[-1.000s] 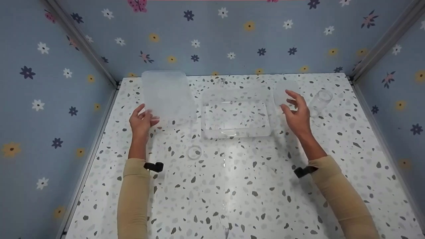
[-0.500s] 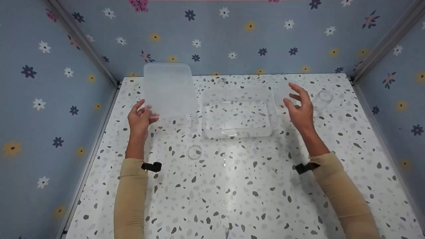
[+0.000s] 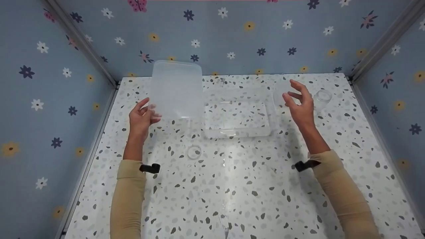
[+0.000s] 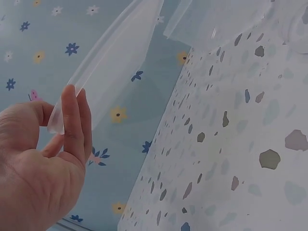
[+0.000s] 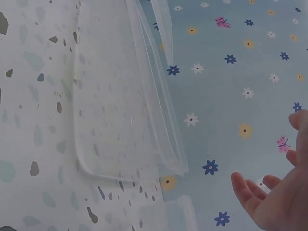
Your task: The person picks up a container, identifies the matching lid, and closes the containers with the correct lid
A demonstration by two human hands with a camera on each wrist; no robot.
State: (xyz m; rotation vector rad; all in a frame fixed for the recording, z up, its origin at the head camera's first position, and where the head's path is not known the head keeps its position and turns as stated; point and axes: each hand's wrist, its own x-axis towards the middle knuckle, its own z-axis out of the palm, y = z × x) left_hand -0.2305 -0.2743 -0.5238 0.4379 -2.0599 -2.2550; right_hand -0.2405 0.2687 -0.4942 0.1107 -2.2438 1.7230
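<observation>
My left hand (image 3: 141, 116) pinches the near left corner of a frosted, translucent plastic lid (image 3: 176, 89), thumb on one side and fingers on the other. In the left wrist view the lid (image 4: 113, 62) is tilted up off the table. A clear rectangular plastic box (image 3: 236, 133) sits uncovered at the middle back, and the lid's right edge overlaps its left side in the head view. To the box's right, my right hand (image 3: 301, 106) is raised with fingers apart, holding nothing. Behind its fingers, a pale, see-through flat thing (image 3: 279, 94) is partly hidden.
A clear cup (image 3: 323, 97) stands right of my right hand. A clear ring (image 3: 194, 152) lies in front of the box. Flower-patterned walls (image 3: 212, 36) border the speckled table (image 3: 252, 205) at the back and sides.
My left hand has lifted the lid's far edge higher and shifted the lid right, toward the box. My right hand has drawn slightly up and away to the right.
</observation>
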